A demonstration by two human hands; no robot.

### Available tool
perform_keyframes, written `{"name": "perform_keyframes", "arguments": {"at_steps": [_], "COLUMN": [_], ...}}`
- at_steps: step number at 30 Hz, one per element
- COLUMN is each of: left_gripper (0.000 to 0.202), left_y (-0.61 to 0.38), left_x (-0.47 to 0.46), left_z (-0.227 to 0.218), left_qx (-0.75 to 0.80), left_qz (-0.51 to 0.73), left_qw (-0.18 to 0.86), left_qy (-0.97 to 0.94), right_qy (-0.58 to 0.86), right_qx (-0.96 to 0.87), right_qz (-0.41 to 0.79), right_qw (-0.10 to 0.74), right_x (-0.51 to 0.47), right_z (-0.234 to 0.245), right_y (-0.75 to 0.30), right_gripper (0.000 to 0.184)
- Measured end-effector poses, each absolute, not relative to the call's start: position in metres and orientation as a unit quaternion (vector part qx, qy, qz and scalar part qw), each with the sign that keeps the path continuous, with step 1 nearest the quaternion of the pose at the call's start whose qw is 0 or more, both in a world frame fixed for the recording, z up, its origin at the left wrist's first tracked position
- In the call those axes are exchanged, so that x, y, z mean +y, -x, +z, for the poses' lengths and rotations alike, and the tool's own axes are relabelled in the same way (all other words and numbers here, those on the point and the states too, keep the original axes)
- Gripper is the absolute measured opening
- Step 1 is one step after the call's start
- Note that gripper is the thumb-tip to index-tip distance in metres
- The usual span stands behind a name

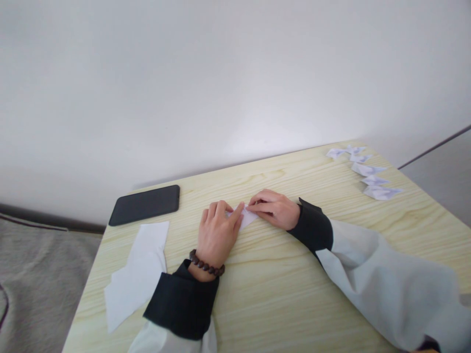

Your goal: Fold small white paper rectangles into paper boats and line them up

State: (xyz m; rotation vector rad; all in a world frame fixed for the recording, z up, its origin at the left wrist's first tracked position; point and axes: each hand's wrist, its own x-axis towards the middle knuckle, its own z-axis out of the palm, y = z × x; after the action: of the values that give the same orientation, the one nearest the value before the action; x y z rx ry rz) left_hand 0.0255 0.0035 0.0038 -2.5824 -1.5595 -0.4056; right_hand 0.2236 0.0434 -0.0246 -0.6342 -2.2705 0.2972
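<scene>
A small piece of folded white paper (248, 218) lies on the table between my two hands, partly covered by their fingers. My left hand (220, 233), with a dark bead bracelet at the wrist, presses its thumb and forefinger on the paper's left side. From the right, my right hand (274, 208) pinches the paper's upper right part with its fingertips. The exact folds are too small to make out.
A black phone (145, 204) lies at the table's left back edge. Loose white paper sheets (138, 277) overlap in front of it. Several folded paper figures (369, 169) stand at the back right. A white wall (235, 88) rises behind the wooden table (272, 294).
</scene>
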Motion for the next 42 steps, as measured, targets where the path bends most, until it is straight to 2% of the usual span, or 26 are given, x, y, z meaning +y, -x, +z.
{"name": "perform_keyframes", "arguments": {"at_steps": [11, 16, 22, 30, 35, 39, 42], "left_gripper": [0.030, 0.030, 0.030, 0.028, 0.024, 0.021, 0.020], "left_y": [-0.027, -0.028, -0.031, -0.032, -0.028, -0.026, -0.026], "left_x": [0.004, 0.003, 0.001, 0.000, 0.006, 0.012, 0.015], "left_z": [0.005, 0.006, 0.006, 0.005, -0.001, -0.002, -0.001], "left_qx": [-0.516, -0.514, -0.525, -0.531, -0.538, -0.558, -0.568], "left_qz": [-0.115, -0.109, -0.104, -0.119, -0.180, -0.211, -0.225], "left_qw": [0.062, 0.068, 0.077, 0.070, 0.024, -0.056, -0.114], "left_qy": [0.847, 0.848, 0.841, 0.836, 0.823, 0.801, 0.783], "right_qy": [0.228, 0.268, 0.297, 0.288, 0.342, 0.401, 0.392], "right_qx": [-0.904, -0.899, -0.904, -0.900, -0.876, -0.857, -0.862], "right_qz": [0.091, 0.056, 0.022, 0.009, 0.054, 0.067, 0.078], "right_qw": [0.349, 0.342, 0.306, 0.326, 0.335, 0.316, 0.313], "right_x": [0.041, 0.040, 0.038, 0.036, 0.036, 0.037, 0.038], "right_z": [-0.019, -0.019, -0.018, -0.018, -0.018, -0.020, -0.023], "right_y": [-0.225, -0.225, -0.224, -0.237, -0.232, -0.224, -0.222], "right_gripper": [0.023, 0.027, 0.025, 0.017, 0.014, 0.022, 0.020]}}
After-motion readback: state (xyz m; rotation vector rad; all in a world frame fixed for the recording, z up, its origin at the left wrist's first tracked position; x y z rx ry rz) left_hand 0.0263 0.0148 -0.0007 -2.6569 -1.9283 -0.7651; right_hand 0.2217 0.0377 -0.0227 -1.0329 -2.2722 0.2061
